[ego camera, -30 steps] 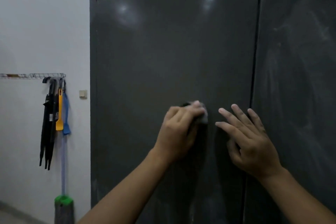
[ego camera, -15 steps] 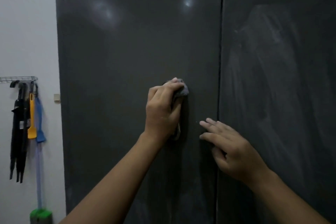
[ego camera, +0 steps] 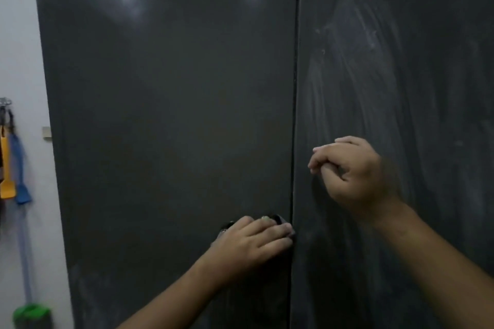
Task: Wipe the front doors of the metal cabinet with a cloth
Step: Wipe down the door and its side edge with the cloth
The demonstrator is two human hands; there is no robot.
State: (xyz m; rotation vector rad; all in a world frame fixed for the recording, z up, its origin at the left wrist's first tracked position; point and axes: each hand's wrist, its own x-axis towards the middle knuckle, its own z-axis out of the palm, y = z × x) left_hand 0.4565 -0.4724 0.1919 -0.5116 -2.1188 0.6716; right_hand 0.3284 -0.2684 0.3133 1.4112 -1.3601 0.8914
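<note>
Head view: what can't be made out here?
All in the head view:
cloth: almost all under the left hand; gripped or just pressed, unclear.
right hand: motion-blurred; whether it touches the right door is unclear.
hanging tools: cut off by the left edge.

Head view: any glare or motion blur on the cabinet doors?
Head view: dim overall; two soft glare spots high on the left door; right hand motion-blurred; left hand sharper, cloth barely showing at its fingertips; pale streaks on the right door look like smears, not glare.
</note>
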